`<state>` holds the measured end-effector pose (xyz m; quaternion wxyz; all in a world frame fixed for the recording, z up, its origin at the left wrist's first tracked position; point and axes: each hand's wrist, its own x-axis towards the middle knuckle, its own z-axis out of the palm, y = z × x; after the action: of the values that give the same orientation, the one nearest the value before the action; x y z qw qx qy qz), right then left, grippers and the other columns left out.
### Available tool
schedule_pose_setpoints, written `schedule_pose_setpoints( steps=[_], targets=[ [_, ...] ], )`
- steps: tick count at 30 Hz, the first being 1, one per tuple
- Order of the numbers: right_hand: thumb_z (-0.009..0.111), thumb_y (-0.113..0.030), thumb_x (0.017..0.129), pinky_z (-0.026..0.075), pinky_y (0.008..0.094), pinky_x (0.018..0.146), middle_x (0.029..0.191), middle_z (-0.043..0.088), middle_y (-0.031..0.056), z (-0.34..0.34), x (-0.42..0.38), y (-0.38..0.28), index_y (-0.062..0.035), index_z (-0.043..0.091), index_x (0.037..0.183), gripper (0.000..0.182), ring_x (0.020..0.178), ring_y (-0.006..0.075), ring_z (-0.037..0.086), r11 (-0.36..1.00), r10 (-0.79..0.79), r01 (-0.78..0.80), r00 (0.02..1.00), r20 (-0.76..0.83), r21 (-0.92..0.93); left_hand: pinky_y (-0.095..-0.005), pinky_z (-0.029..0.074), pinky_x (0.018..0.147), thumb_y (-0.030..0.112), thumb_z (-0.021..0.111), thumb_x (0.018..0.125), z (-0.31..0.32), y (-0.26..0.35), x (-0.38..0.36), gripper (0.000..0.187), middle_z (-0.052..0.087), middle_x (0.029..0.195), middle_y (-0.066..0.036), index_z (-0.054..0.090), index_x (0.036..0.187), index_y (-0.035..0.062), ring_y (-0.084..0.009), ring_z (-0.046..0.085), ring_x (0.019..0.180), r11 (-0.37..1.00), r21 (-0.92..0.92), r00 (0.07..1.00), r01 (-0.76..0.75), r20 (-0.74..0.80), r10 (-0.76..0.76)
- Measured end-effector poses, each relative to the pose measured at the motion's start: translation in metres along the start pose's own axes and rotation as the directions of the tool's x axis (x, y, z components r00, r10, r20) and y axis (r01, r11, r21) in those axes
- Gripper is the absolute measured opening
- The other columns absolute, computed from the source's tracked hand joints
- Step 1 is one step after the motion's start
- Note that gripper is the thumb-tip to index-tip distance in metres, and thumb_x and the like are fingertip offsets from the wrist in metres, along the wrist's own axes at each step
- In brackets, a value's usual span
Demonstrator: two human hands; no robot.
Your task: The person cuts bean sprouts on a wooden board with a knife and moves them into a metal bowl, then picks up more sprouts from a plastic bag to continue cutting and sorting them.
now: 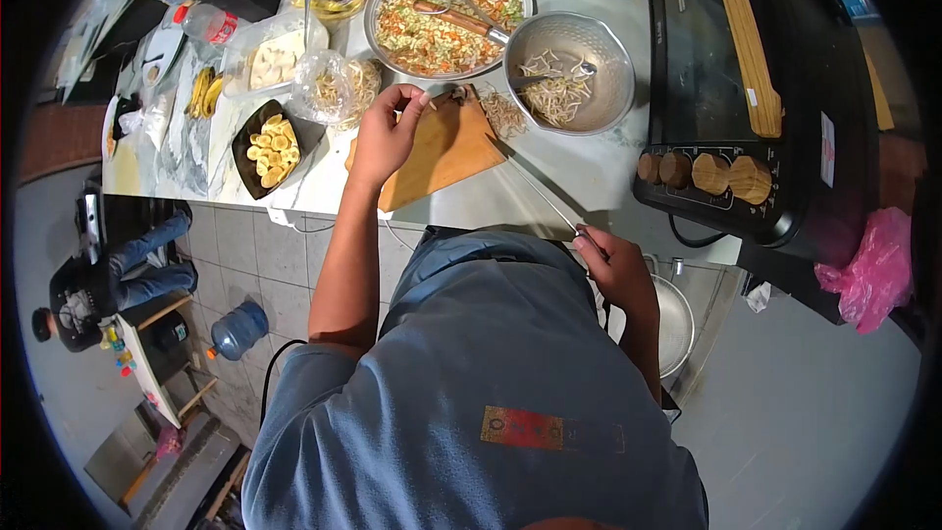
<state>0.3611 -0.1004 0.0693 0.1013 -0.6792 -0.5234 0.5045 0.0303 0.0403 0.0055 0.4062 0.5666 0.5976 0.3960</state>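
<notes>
A wooden cutting board lies at the counter's front edge, with a small dark piece at its far end. Over its left side is my left hand, thumb and fingertips pressed together; whatever they pinch is too small to make out. My right hand, lower right past the counter edge, grips the handle of a knife whose long blade points up-left to the board's right corner. Loose sprout bits lie right of the board. Behind them a metal bowl holds bean sprouts and a spoon.
A big tray of chopped vegetables carries an egg and utensils. Left are a plastic bag of sprouts, a white container and a dark bowl of sliced pieces. A black oven stands right. A person sits far left.
</notes>
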Motion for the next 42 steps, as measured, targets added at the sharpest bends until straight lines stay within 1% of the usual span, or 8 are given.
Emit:
schedule_pose_setpoints(
  steps=[4,8,16,21,30,36,38,42],
  targets=[
    [0.063,-0.035,0.096,0.05,0.0323,0.074,0.087,0.072,0.0178,0.0,0.006,0.006,-0.0042,0.069,0.115,0.037,0.075,0.0208,0.067,1.0,-0.009,0.01,1.0,-0.011,0.009,-0.0284,0.047,0.068,0.018,0.066,0.098,0.002,0.007,-0.005,0.021,0.065,0.079,-0.006,0.066,0.097,-0.0027,-0.0112,0.056,0.073,0.992,0.104,0.998,-0.066,0.004,0.066],
    [0.066,-0.036,0.094,0.05,0.0306,0.074,0.087,0.073,0.016,-0.008,0.004,0.013,-0.0051,0.07,0.118,0.039,0.074,0.0147,0.065,0.998,0.056,-0.055,0.998,-0.037,0.034,-0.0268,0.045,0.07,0.02,0.066,0.099,0.018,0.009,0.003,0.021,0.065,0.083,-0.003,0.067,0.1,-0.0013,-0.0091,0.056,0.079,0.996,0.085,0.994,0.017,0.104,-0.026],
    [0.064,-0.039,0.095,0.046,0.0326,0.065,0.074,0.067,0.0112,-0.008,-0.014,0.023,-0.0056,0.07,0.119,0.041,0.065,0.0152,0.056,0.993,0.113,-0.11,0.991,-0.071,0.04,-0.0297,0.052,0.081,0.02,0.063,0.1,0.038,0.015,0.012,0.028,0.075,0.099,-0.012,0.068,0.117,-0.0015,-0.0144,0.068,0.09,0.976,0.194,0.965,-0.094,0.257,0.042],
    [0.063,-0.038,0.095,0.046,0.0328,0.065,0.076,0.068,0.0116,-0.003,-0.008,0.025,-0.0061,0.069,0.121,0.041,0.066,0.0166,0.057,0.997,0.072,-0.072,0.997,-0.03,0.019,-0.0305,0.052,0.086,0.016,0.063,0.099,0.02,-0.005,0.006,0.026,0.074,0.109,-0.01,0.068,0.12,0.0006,-0.0163,0.068,0.1,0.988,0.151,0.964,0.028,0.257,-0.066],
    [0.066,-0.036,0.094,0.051,0.0318,0.075,0.087,0.073,0.0156,-0.005,0.012,0.007,-0.0064,0.068,0.124,0.042,0.076,0.015,0.067,0.999,0.033,-0.032,0.999,0.022,-0.031,-0.0261,0.049,0.073,0.013,0.066,0.097,-0.021,-0.011,-0.022,0.019,0.07,0.09,-0.003,0.07,0.111,0.0002,-0.0092,0.06,0.08,0.981,0.181,0.989,0.063,0.121,-0.086],
    [0.065,-0.033,0.095,0.052,0.0349,0.074,0.089,0.073,0.0185,0.01,0.03,-0.021,-0.0048,0.069,0.118,0.037,0.076,0.0251,0.07,0.987,-0.114,0.12,0.992,0.06,-0.103,-0.027,0.047,0.067,0.013,0.069,0.092,-0.067,-0.042,-0.064,0.018,0.068,0.083,-0.005,0.07,0.105,-0.0003,-0.011,0.059,0.073,0.924,0.278,0.965,0.262,-0.054,-0.257],
    [0.064,-0.031,0.095,0.052,0.0386,0.071,0.088,0.07,0.022,0.018,0.038,-0.032,-0.0024,0.07,0.106,0.031,0.077,0.0353,0.069,0.964,-0.221,0.23,0.972,0.075,-0.134,-0.0302,0.048,0.068,0.012,0.071,0.088,-0.073,-0.053,-0.076,0.018,0.068,0.088,-0.008,0.07,0.102,0.0009,-0.0169,0.061,0.075,0.875,0.466,0.991,0.131,-0.094,-0.098],
    [0.063,-0.032,0.095,0.051,0.0428,0.07,0.087,0.067,0.0245,0.031,0.051,-0.057,-0.0015,0.067,0.096,0.031,0.081,0.0432,0.065,0.939,-0.214,0.244,0.966,0.146,-0.241,-0.034,0.051,0.072,0.011,0.073,0.084,-0.073,-0.051,-0.088,0.019,0.069,0.092,-0.01,0.071,0.1,0.0027,-0.0228,0.065,0.083,0.862,0.49,0.99,0.126,-0.119,-0.077]
  ],
)
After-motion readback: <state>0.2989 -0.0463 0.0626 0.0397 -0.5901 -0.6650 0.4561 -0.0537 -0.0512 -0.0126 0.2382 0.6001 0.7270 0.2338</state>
